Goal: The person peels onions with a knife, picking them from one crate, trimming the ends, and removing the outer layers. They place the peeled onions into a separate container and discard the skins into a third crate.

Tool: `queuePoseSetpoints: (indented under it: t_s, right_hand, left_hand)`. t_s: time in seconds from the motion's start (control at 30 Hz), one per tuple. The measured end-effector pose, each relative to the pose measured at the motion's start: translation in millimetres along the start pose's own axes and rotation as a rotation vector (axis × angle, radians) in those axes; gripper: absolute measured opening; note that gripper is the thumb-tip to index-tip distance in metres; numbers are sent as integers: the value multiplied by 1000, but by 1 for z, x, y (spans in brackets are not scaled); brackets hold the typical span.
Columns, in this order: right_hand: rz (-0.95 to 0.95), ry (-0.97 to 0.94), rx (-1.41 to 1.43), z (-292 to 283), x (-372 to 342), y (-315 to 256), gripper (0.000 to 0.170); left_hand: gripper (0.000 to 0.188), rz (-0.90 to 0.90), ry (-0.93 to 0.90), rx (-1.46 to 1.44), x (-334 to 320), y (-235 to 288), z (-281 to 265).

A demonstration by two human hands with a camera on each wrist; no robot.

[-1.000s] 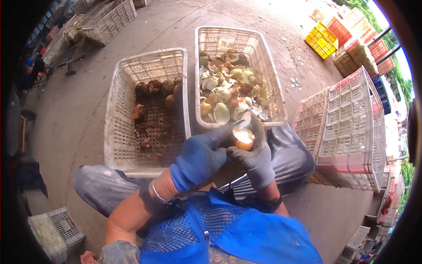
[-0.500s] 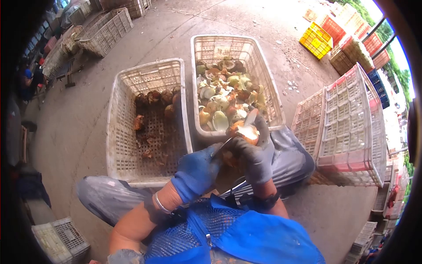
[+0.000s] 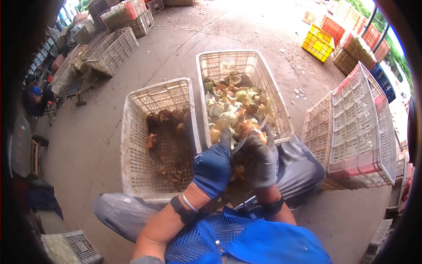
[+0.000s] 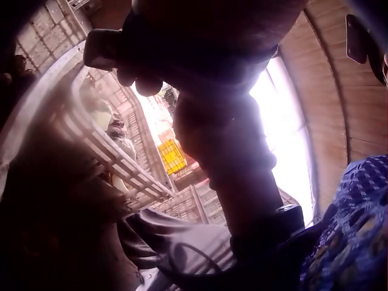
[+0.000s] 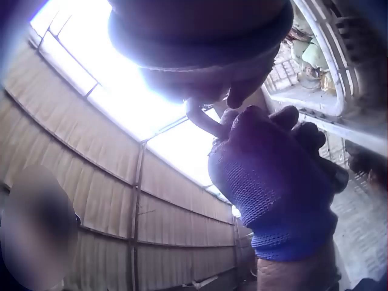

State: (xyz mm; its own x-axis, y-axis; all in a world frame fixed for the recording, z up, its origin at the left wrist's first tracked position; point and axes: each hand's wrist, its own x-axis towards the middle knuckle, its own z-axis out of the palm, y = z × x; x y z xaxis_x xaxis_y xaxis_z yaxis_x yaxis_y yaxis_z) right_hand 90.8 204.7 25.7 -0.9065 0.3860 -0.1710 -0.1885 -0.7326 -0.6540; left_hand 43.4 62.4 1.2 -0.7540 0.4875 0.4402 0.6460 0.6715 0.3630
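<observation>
My left hand [image 3: 212,169], in a blue knit glove, grips a knife [image 3: 238,146]. Its forefinger points forward; the curved blade [image 5: 205,121] and dark handle end [image 5: 339,177] stick out of the fist in the right wrist view. With my right hand [image 3: 262,165], in a grey-coated glove, I hold an onion [image 3: 251,126] with loose orange-brown skin. The knife lies close against it, over the near end of a crate [image 3: 288,125] with pale onion peels [image 3: 228,118]. The right fingertips are partly hidden. In the left wrist view both hands are dark silhouettes.
A second crate [image 3: 126,147] at the left holds several brown onions [image 3: 164,115] at its far end and skin scraps. Tall stacked crates [image 3: 356,127] stand close on the right. A yellow crate [image 3: 318,43] and more crates [image 3: 112,50] stand farther off on the concrete floor [image 3: 176,57].
The onion has turned from its bare white side to loose brown skin facing up. The left hand came back from it, then moved forward again with the knife. The head view has tilted up.
</observation>
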Motion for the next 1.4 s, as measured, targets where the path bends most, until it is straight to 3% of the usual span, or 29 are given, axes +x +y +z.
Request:
queuePoseSetpoints:
  t_s: [0.03,0.07,0.13,0.2,0.27,0.33,0.4,0.43,0.47,0.5,0.57,0.6,0.63,0.7,0.73,0.8,0.93,1.03,1.1,1.13,1.2,1.23,1.3,1.37,1.4]
  right_hand:
    - [102,-53,75,0,2,0,19]
    - [130,-53,134,3,2,3,14]
    - [113,-70,201,-3,6,15,14]
    - [104,-72,260,-16,11,25,15]
    - [124,-306,277,-31,18,29,15]
    - [147,-207,245,-27,12,28,15]
    - [173,-19,173,-22,6,27,15]
    - [178,-16,171,-23,7,27,15]
    - [163,-44,151,-26,8,27,16]
    - [148,-74,129,-22,8,24,18]
    - [141,-54,106,-11,5,13,19]
    - [134,-35,83,-4,4,9,21]
    - [134,-35,83,-6,6,11,21]
    - [58,6,36,-12,11,19,23]
    - [62,3,36,-12,11,21,23]
    - [73,91,45,-10,12,22,21]
    - [46,15,41,-23,15,34,20]
    - [-76,30,-181,-35,14,38,8]
    - [-390,-111,-921,-46,12,29,18]
    - [-391,-111,-929,-43,11,27,18]
    - [-135,-72,-397,-33,9,27,19]
    - [-134,-79,-401,-38,10,29,19]
    - [20,-347,11,-56,7,34,25]
    - [157,-300,86,-35,1,15,23]
    - [226,-222,240,-43,5,19,25]
  left_hand:
    - [72,24,-3,10,0,0,6]
    - [72,-28,39,-86,0,2,12]
    - [72,-71,72,-183,5,4,9]
    - [71,-259,-184,-306,2,6,3]
    - [69,-312,-216,-431,-2,-1,21]
    - [67,-375,-232,-548,2,-5,25]
    - [62,-655,-355,-929,7,-11,21]
    - [59,-793,-413,-1124,16,-11,13]
    - [65,-818,-604,-1084,24,-15,0]
    - [65,-824,-607,-1085,20,-18,-1]
    - [66,-625,-430,-1064,11,-25,7]
    - [65,-454,-215,-1001,13,-21,13]
    - [65,-454,-214,-1002,11,-21,11]
    - [66,13,-153,-264,7,-18,-1]
    - [66,9,-151,-262,7,-14,-4]
    - [61,-98,-276,8,5,-3,-2]
    - [65,-190,-313,161,4,-2,11]
    - [68,-270,-359,-91,3,-11,19]
    - [67,-368,-437,-792,0,-28,27]
    - [68,-630,-572,-1077,12,-20,6]
    - [69,-680,-673,-1131,31,-16,-24]
    - [69,-730,-773,-1178,34,-17,-31]
    - [69,-729,-735,-1214,23,-20,-27]
    - [65,-726,-769,-1316,12,-29,-21]
    - [63,-616,-705,-1157,8,-31,-14]
